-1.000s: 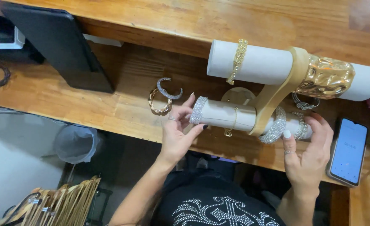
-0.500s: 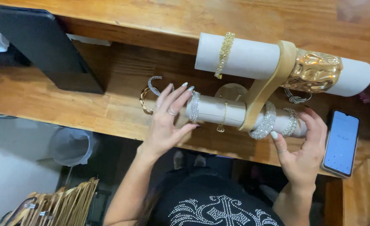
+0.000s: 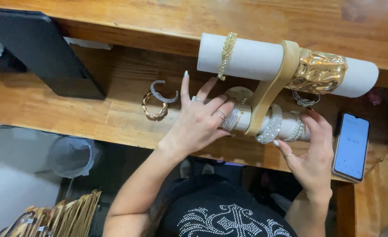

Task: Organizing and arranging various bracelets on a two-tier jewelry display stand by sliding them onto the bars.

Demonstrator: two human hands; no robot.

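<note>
Rhinestone bracelet (image 3: pixel 232 117) sits on the lower white roll (image 3: pixel 286 127) of a two-tier bracelet stand (image 3: pixel 271 87) on the wooden counter (image 3: pixel 93 116). Left hand (image 3: pixel 200 118) lies open over it, fingers spread. Right hand (image 3: pixel 312 149) cups the roll's end, loosely open.

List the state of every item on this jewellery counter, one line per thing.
left hand: open, spread over the lower roll's left end
right hand: fingertips at the lower roll's right end
lower roll: lying level, sparkly bracelets around it
upper roll: carries a gold chain and a wide gold cuff
two loose bangles: flat on the wood
phone: screen lit
</note>
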